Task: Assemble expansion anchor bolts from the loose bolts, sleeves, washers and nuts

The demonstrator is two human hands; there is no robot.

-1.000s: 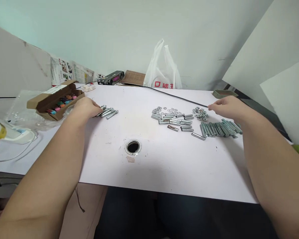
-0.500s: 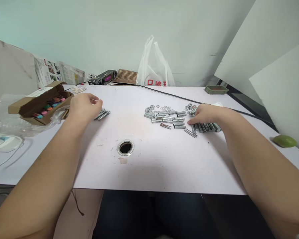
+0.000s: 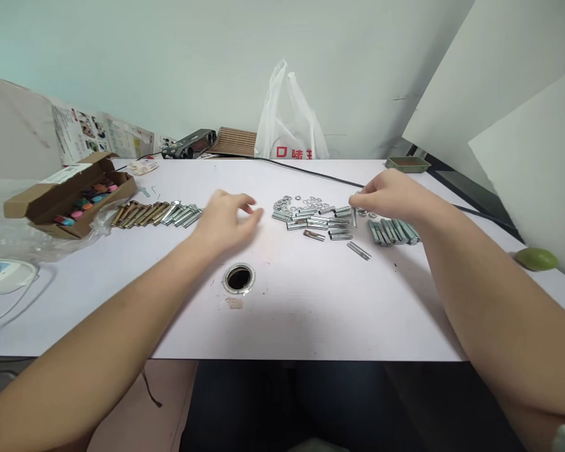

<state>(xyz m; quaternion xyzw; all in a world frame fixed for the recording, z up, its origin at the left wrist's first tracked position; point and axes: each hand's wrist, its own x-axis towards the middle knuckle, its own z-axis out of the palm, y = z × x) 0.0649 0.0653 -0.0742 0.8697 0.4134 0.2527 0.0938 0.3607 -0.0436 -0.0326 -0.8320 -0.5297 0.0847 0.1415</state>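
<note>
My left hand (image 3: pixel 228 220) hovers above the white table with thumb and fingers apart and nothing visible between them. To its left lies a row of brass-coloured bolts (image 3: pixel 139 214) and silver bolts (image 3: pixel 181 215). My right hand (image 3: pixel 388 196) is pinched, with a short silver metal rod (image 3: pixel 355 217) hanging upright below its fingertips. Beneath and beside that hand is a row of thick silver cylinders (image 3: pixel 392 231). Between my hands are silver metal sleeves (image 3: pixel 317 222), with washers (image 3: pixel 314 203) behind them. Some nuts (image 3: pixel 360 211) are partly hidden by my right hand.
An open cardboard box (image 3: pixel 70 198) of coloured-cap bottles stands left, on bubble wrap (image 3: pixel 9 220). A round hole (image 3: pixel 238 278) pierces the table (image 3: pixel 311 314). A black cable (image 3: pixel 311 170) crosses behind. A plastic bag (image 3: pixel 289 125), green tray (image 3: pixel 407 164) and green fruit (image 3: pixel 537 258) sit around the edges.
My left hand has moved right, away from the bolts, uncovering their row. My right hand has lifted slightly up and left from the cylinder row, with a rod at its fingertips.
</note>
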